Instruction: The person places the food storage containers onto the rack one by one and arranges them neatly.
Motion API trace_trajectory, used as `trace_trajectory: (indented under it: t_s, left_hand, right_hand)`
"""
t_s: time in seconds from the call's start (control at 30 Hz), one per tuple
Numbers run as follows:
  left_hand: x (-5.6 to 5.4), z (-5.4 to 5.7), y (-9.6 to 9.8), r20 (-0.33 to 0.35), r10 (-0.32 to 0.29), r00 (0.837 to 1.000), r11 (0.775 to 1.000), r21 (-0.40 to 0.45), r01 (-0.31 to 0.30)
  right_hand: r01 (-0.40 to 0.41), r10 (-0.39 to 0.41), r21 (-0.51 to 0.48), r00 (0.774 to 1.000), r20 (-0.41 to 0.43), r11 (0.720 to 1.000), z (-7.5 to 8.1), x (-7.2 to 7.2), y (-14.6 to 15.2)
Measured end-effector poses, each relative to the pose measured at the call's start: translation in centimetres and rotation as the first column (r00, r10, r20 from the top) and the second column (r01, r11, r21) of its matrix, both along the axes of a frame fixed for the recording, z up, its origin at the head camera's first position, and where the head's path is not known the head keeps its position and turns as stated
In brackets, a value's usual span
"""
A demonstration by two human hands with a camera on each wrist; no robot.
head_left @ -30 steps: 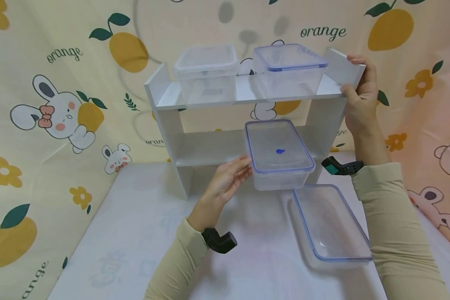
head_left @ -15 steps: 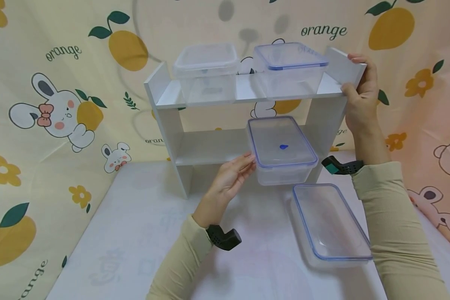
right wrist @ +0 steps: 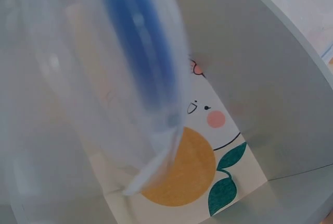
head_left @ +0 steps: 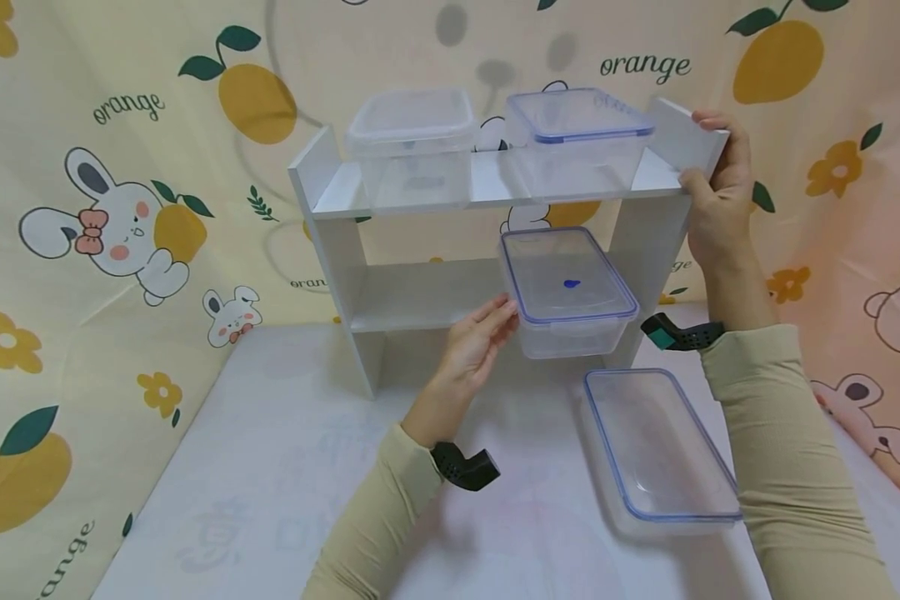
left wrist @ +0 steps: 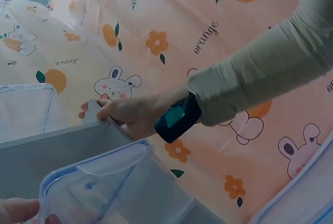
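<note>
My left hand (head_left: 480,342) holds a clear plastic food container (head_left: 570,283) by its left side. Blue trim rings the lid, which has a small blue valve in its middle. The container is at the right half of the middle shelf, its front sticking out past the board. My right hand (head_left: 720,187) grips the upper right side panel of the white shelf unit (head_left: 427,287), thumb in front and fingers over the top edge. In the left wrist view, my left thumb (left wrist: 18,211) shows beside the container. A blurred blue-edged container (right wrist: 140,52) fills much of the right wrist view.
On the top board stand a frosted-lid container (head_left: 412,150) and a blue-trimmed container (head_left: 581,142). Another blue-rimmed clear container (head_left: 667,450) lies on the white tabletop (head_left: 270,500), front right. A patterned cloth (head_left: 120,333) hangs behind.
My left hand has moved the container up, back and slightly right, farther over the middle shelf. My right hand keeps its grip on the side panel.
</note>
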State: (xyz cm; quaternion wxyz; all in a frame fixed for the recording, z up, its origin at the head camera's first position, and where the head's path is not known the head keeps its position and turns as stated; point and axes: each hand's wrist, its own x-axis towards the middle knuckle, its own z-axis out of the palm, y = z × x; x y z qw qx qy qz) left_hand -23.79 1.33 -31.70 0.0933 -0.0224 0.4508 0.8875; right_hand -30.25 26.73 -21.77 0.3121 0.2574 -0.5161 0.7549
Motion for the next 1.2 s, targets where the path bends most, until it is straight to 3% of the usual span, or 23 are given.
trace_trajectory:
  t_s: [0.27, 0.43, 0.6, 0.73, 0.83, 0.9, 0.97, 1.07, 1.2]
  left_hand:
    - [0.9, -0.3, -0.1, -0.107, 0.037, 0.994, 0.995, -0.093, -0.047]
    - [1.8, -0.6, -0.3, -0.188, 0.07, 0.98, 0.985, -0.143, -0.098]
    - [3.2, -1.1, -0.5, -0.314, 0.08, 0.946, 0.951, -0.26, -0.167]
    - [4.3, -1.6, -0.4, -0.429, 0.068, 0.901, 0.913, -0.337, -0.229]
    - [5.0, -2.0, -0.3, -0.533, 0.058, 0.844, 0.884, -0.365, -0.292]
    - [5.5, -2.3, -0.1, -0.604, 0.044, 0.796, 0.857, -0.386, -0.34]
    - [5.7, -2.7, 0.0, -0.67, 0.026, 0.742, 0.817, -0.414, -0.402]
    - [5.9, -3.1, 0.4, -0.76, -0.023, 0.65, 0.725, -0.46, -0.513]
    - [5.9, -3.4, 0.8, -0.844, -0.14, 0.517, 0.572, -0.495, -0.654]
  right_hand:
    - [0.016, -0.016, 0.004, 1.0, -0.001, 1.0, 0.0, -0.1, 0.0]
    - [0.012, -0.012, 0.004, 1.0, 0.0, 1.0, 0.0, 0.0, -0.1]
    - [0.004, -0.004, 0.005, 1.0, 0.0, 1.0, 0.0, 0.0, -0.1]
    - [0.017, -0.017, 0.008, 1.0, 0.001, 1.0, 0.0, 0.0, 0.0]
    - [0.015, -0.015, 0.008, 1.0, 0.0, 1.0, 0.0, 0.0, 0.0]
    - [0.013, -0.013, 0.01, 1.0, 0.0, 1.0, 0.0, 0.0, 0.0]
    - [0.013, -0.013, 0.011, 1.0, 0.001, 1.0, 0.0, 0.0, 0.0]
    - [0.015, -0.015, 0.013, 1.0, -0.003, 1.0, -0.1, -0.1, 0.0]
    - [0.011, -0.011, 0.01, 1.0, -0.01, 1.0, -0.1, -0.1, 0.0]
